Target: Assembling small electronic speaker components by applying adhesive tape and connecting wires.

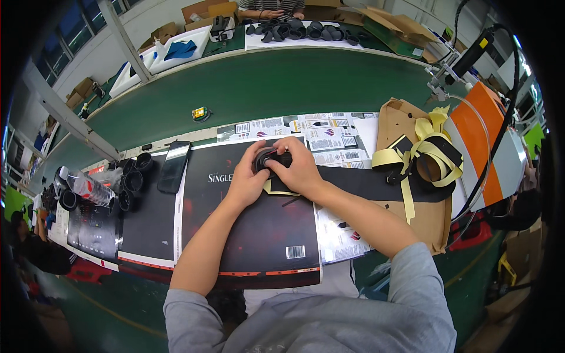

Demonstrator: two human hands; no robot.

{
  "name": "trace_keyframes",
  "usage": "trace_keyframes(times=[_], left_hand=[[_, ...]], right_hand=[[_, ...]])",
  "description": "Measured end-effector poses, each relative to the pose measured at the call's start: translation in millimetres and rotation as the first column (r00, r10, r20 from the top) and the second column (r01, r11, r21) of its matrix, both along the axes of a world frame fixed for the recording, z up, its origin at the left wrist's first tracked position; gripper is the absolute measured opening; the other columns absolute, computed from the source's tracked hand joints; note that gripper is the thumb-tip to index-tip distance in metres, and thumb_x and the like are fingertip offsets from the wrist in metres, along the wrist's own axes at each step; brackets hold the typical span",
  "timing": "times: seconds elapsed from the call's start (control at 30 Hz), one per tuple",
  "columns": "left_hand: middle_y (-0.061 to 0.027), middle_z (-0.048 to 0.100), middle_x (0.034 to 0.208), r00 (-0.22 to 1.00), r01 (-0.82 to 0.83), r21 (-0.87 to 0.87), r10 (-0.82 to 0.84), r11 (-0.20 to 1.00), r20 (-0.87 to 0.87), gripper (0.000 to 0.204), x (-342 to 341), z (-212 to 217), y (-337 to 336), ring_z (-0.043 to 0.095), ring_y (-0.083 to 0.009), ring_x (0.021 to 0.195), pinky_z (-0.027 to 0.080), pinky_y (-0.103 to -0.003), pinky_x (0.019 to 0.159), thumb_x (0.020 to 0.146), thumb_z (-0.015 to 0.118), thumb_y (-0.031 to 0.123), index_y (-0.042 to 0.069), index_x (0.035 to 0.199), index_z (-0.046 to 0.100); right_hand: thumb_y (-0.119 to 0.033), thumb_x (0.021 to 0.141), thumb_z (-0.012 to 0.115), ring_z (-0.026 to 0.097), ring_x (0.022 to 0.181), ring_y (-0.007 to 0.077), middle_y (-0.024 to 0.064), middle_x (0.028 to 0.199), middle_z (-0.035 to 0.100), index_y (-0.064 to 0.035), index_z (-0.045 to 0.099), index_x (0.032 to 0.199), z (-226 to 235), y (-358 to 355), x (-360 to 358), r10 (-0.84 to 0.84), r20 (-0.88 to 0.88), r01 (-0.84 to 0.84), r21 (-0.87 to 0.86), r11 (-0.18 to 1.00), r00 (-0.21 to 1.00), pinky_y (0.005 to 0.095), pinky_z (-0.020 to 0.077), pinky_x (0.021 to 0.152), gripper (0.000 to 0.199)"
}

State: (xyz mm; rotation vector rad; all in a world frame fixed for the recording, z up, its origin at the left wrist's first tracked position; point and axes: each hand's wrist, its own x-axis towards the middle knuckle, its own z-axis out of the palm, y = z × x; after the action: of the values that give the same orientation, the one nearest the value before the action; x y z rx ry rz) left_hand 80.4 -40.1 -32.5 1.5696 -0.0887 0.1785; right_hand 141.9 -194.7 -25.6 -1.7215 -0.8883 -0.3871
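A small black round part [272,160] sits between both my hands over a large dark printed sheet [253,235]. My left hand [247,179] cups it from the left with the thumb on top. My right hand [297,167] closes over it from the right. A strip of pale yellow backing paper [276,191] lies under my right palm. Most of the part is hidden by my fingers.
A black phone [174,166] lies left of my hands. Several black rings [130,182] and a plastic bottle [88,187] stand at far left. Peeled yellow strips [421,154] pile on brown cardboard [395,120] at right. A green conveyor belt [282,88] runs behind; another person's hands [272,13] work beyond it.
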Motion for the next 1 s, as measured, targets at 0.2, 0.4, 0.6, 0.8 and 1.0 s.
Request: trace_keyframes(times=[0.2, 0.4, 0.6, 0.8, 1.0], left_hand=[[-0.0062, 0.060, 0.116, 0.979, -0.184, -0.112, 0.172, 0.977, -0.109, 0.038, 6, 5, 3, 0.060, -0.0147, 0.102, 0.051, -0.030, 0.091, 0.092, 0.058, -0.001, 0.002, 0.129, 0.053], [-0.0078, 0.062, 0.109, 0.946, -0.324, -0.025, 0.324, 0.946, -0.014, 0.033, 8, -8, 17, 0.059, -0.0158, 0.100, 0.046, -0.029, 0.094, 0.087, 0.065, -0.003, -0.002, 0.119, 0.060], [-0.0082, 0.060, 0.118, 0.931, -0.350, 0.218, 0.365, 0.911, -0.031, 0.035, 43, 6, 58, 0.058, -0.0168, 0.107, 0.045, -0.030, 0.096, 0.093, 0.061, 0.004, -0.001, 0.126, 0.055], [-0.0088, 0.063, 0.114, 0.922, -0.367, 0.444, 0.381, 0.817, 0.060, 0.032, 149, 19, 74, 0.061, -0.0175, 0.102, 0.048, -0.028, 0.090, 0.097, 0.056, 0.012, -0.001, 0.126, 0.058], [-0.0186, 0.065, 0.120, 0.832, -0.424, 0.849, 0.507, 0.315, 0.226, 0.041, 212, -13, 85, 0.062, -0.0307, 0.110, 0.046, -0.037, 0.097, 0.094, 0.060, 0.026, -0.002, 0.125, 0.058]], right_hand=[[-0.011, 0.084, 0.068, 0.060, 0.075, 0.0182, 0.0106, 0.084, 0.061, 0.0005, 0.058, 0.089, -3, -11, 6, 0.071, -0.362, -0.021, 0.139, 0.990, 0.929, 0.0317, 0.0488, 0.070, 0.016], [-0.019, 0.090, 0.064, 0.055, 0.066, 0.0099, 0.0046, 0.072, 0.063, 0.0013, 0.065, 0.087, -10, -3, 15, 0.060, -0.463, 0.004, 0.135, 0.991, 0.885, 0.0283, 0.0457, 0.061, 0.021], [-0.021, 0.080, 0.065, 0.064, 0.073, 0.0315, 0.0153, 0.077, 0.066, -0.0014, 0.066, 0.078, -12, -2, 13, 0.028, -0.378, -0.005, 0.063, 0.998, 0.925, 0.0407, 0.0501, 0.066, 0.020], [-0.024, 0.081, 0.063, 0.064, 0.078, 0.0320, 0.0119, 0.082, 0.065, -0.0054, 0.064, 0.075, -13, -6, 15, 0.018, -0.398, -0.047, -0.063, 0.997, 0.917, 0.0431, 0.0506, 0.071, 0.019], [-0.024, 0.081, 0.063, 0.064, 0.079, 0.0327, 0.0105, 0.081, 0.064, -0.0062, 0.063, 0.074, -13, -10, 13, 0.028, -0.370, -0.054, -0.061, 0.997, 0.929, 0.0443, 0.0498, 0.073, 0.019]])
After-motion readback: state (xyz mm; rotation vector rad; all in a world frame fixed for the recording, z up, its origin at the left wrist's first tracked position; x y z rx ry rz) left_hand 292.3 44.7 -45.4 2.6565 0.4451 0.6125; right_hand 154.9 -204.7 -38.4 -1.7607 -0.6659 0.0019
